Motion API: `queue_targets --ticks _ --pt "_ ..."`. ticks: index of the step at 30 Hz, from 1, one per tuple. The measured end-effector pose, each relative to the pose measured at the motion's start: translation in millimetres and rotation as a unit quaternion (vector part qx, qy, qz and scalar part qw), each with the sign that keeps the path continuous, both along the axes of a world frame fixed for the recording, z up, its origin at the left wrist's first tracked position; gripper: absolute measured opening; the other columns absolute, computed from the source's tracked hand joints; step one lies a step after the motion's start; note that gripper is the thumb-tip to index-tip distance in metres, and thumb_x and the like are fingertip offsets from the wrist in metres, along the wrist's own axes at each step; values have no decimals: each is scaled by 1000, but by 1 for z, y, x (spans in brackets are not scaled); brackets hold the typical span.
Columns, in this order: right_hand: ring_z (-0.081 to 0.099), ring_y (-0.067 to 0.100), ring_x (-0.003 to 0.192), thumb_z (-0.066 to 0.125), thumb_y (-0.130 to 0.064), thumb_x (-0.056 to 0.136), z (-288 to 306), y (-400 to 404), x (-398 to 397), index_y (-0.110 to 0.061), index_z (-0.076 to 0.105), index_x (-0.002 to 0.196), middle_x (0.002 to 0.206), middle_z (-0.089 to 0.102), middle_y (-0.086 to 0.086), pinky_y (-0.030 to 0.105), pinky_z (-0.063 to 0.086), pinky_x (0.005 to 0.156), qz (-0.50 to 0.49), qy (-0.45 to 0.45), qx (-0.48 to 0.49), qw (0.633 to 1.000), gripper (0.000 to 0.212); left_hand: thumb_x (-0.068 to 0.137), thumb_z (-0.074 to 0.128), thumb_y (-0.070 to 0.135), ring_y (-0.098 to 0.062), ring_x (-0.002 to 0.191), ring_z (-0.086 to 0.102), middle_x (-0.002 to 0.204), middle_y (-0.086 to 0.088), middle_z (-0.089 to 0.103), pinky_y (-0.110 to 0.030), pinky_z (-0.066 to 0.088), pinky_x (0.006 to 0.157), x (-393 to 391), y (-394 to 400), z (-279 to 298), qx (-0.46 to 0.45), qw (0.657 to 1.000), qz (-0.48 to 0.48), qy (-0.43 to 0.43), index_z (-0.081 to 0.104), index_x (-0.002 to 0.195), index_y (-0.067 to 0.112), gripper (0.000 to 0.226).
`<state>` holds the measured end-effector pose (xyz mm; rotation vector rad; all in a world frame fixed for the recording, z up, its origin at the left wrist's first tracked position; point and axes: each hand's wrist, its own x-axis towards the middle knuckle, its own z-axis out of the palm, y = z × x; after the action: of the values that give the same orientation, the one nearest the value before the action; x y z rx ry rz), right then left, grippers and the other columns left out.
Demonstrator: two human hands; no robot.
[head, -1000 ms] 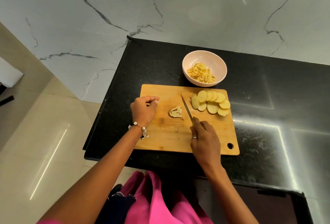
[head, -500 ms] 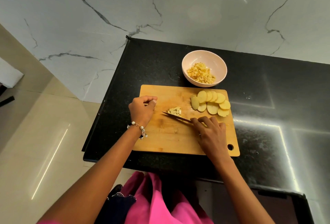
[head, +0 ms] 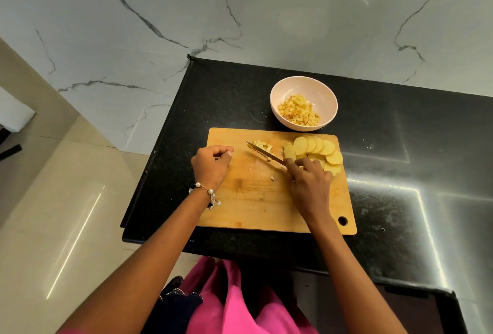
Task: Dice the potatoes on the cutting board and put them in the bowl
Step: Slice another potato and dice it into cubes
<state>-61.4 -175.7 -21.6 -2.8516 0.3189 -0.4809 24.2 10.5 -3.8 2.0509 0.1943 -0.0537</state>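
So the board [head: 256, 200] sits on the black worktop [head: 400, 173] with its long side running left to right, hanging hole at the near right corner. The right hand [head: 310, 184] is wrapped around the knife [head: 264, 153], handle totally buried in the fist so you can't see any of it. The blade runs diagonally, tip pointing up and to the left toward the far left part of the board, lying pretty flat and low. Right at the blade near the tip there's a little heap of dice [head: 262, 145], can't really tell if they're riding on the blade or just pushed up against it. A couple of stray bits [head: 272, 178] lie on the board closer to me. The slices [head: 317, 151] are fanned out in an overlapping row on the far right of the board, and the near ones are partly covered by the right hand's knuckles. The left hand [head: 212, 167] rests on the left side of the board, fingers curled in with thumb against them, and nothing visible in it. Beaded bracelet [head: 206, 193] on that wrist. The bowl [head: 326, 93] is on the worktop just past the far edge of the board, with a pile of diced potato sitting in its near-left part.
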Motion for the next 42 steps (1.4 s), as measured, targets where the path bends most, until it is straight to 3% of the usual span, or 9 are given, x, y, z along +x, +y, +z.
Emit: queue_targets --ticks 7,14,17,22,26,30,35,37,42 --pt "56 29 83 74 6 68 0 -33 -53 -22 71 107 91 63 1 37 34 62 88 5 -11 996 49 85 66 9 -11 80 66 94 -1 71 -27 57 76 -1 1 -1 1 1000 -4 -2 72 100 10 17" --pt "56 32 81 49 -7 84 -3 -10 -14 -19 69 109 95 64 11 39 34 65 14 -4 -62 998 35 84 66 9 -9 86 65 96 3 71 -27 54 85 -3 -4 2 16 1000 -14 -2 73 98 14 16" --pt "55 35 84 57 -4 84 4 7 1 -16 67 112 99 62 15 43 39 67 -14 10 -61 998 32 84 66 9 -9 86 65 97 2 71 -26 54 84 -4 -5 2 23 1000 -12 -11 73 99 13 16" --pt "55 26 89 58 -1 85 12 1 -4 -19 67 116 93 61 4 40 37 71 -67 -7 126 990 37 81 70 15 -3 82 61 96 2 72 -3 40 67 -8 -19 4 59 993 -64 -78 73 97 15 16" --pt "57 22 103 61 -13 91 22 -27 -22 -16 65 120 109 66 4 32 44 85 -106 15 326 939 30 77 75 25 -9 72 59 90 0 68 -23 50 69 -8 -52 2 108 969 -184 -127 72 101 19 26" --pt "61 26 106 63 -17 90 22 -47 -40 -20 65 119 110 69 4 46 49 93 -179 26 433 883 30 76 71 42 -20 97 53 102 -1 62 -33 41 78 -4 -92 1 224 927 -253 -165 66 114 23 43" --pt "58 15 101 63 -19 90 19 -53 -58 -18 64 122 106 67 0 37 50 89 -222 17 479 849 32 78 63 56 -22 106 48 111 -2 60 -37 36 84 -4 -119 3 369 883 -244 -155 62 115 24 49" --pt "55 11 96 63 -19 90 19 -52 -61 -17 64 122 99 65 -1 32 48 85 -223 16 484 846 32 79 64 51 -22 108 48 112 -2 61 -37 36 86 -4 -121 2 362 893 -223 -146 62 112 24 42" --pt "58 18 110 63 -17 90 22 -48 -60 -16 64 120 116 66 3 43 48 98 -225 13 491 841 30 81 66 29 -21 98 57 99 -1 66 -37 43 86 -4 -117 3 265 934 -199 -131 64 105 21 26"
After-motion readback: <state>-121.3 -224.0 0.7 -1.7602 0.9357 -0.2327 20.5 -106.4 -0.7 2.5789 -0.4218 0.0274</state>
